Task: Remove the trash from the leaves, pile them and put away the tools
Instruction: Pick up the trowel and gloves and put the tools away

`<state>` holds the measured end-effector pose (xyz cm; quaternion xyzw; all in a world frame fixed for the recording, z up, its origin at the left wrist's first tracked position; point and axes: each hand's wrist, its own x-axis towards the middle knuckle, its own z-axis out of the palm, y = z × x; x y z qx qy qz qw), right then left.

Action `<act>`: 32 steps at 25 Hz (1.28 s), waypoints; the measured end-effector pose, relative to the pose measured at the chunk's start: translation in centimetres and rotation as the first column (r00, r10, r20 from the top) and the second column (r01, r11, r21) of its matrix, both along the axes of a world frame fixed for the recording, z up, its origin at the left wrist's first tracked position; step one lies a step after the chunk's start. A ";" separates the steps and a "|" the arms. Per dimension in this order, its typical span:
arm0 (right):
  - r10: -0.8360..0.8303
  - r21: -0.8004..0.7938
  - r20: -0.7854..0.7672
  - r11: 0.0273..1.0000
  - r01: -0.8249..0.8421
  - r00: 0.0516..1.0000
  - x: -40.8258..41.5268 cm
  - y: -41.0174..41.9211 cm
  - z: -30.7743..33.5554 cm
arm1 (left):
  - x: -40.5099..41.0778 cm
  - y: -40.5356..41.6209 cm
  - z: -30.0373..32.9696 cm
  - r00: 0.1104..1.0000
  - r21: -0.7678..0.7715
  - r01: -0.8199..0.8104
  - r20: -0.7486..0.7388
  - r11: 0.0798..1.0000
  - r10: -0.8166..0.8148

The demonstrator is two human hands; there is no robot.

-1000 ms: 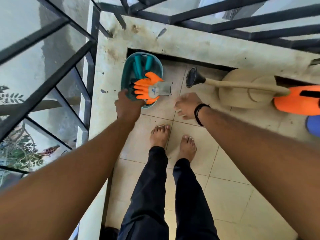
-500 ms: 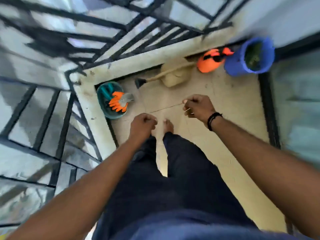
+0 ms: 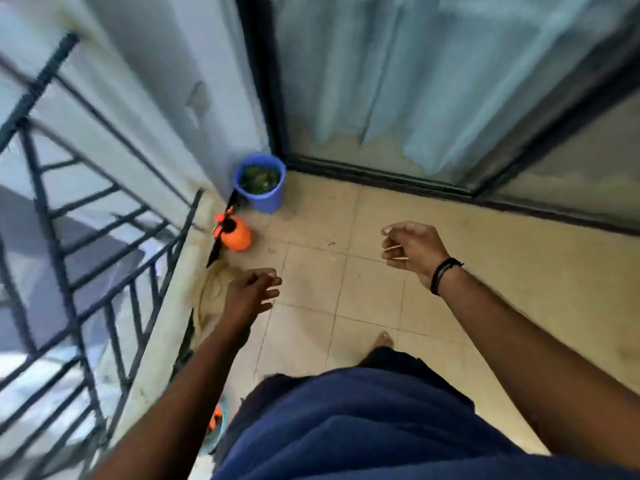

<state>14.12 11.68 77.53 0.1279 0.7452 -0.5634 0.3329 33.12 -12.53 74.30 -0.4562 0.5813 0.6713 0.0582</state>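
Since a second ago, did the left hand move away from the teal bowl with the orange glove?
Yes. The left hand has left the bowl's rim and now hovers open over the tiled floor.

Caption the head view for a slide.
Both hands, left and right, hang over the balcony tiles; a blue bucket of leaves stands in the corner beside an orange sprayer.

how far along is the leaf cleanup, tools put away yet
Looks mostly done. The blue bucket in the corner holds green leaves, and the orange sprayer stands by the railing wall. A sliver of the tool tub with something orange shows near the person's leg. In hand: the right hand holds thin pale sticks, likely trash; the left hand is open and empty. Left: discarding those sticks.
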 end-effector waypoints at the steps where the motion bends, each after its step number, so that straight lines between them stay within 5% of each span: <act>1: -0.082 -0.026 0.013 0.996 0.082 0.997 -1.1 3.7 -0.2 | -4.0 2.2 0.5 0.997 -0.014 0.082 -0.011 0.997 -0.082; 9: -0.497 0.079 0.028 0.866 0.494 0.867 -6.3 29.8 -3.8 | -25.6 21.6 1.4 0.868 -0.089 0.490 -0.049 0.867 -0.495; 16: -0.689 -0.032 0.077 0.720 0.693 0.720 -12.5 36.5 -3.5 | -35.2 30.6 1.0 0.754 -0.015 0.656 -0.011 0.754 -0.656; 24: -0.825 -0.038 -0.006 0.565 0.824 0.566 -25.3 44.3 0.2 | -55.6 38.7 0.4 0.627 0.051 0.779 -0.043 0.625 -0.777; 29: -0.885 -0.080 -0.172 0.451 0.889 0.433 -31.1 50.6 4.1 | -66.3 47.8 0.9 0.432 0.012 0.902 -0.053 0.432 -0.900; 32: -0.949 -0.176 -0.197 0.283 0.943 0.248 -32.2 56.2 5.0 | -70.8 59.3 2.7 0.205 -0.055 0.975 -0.164 0.217 -0.965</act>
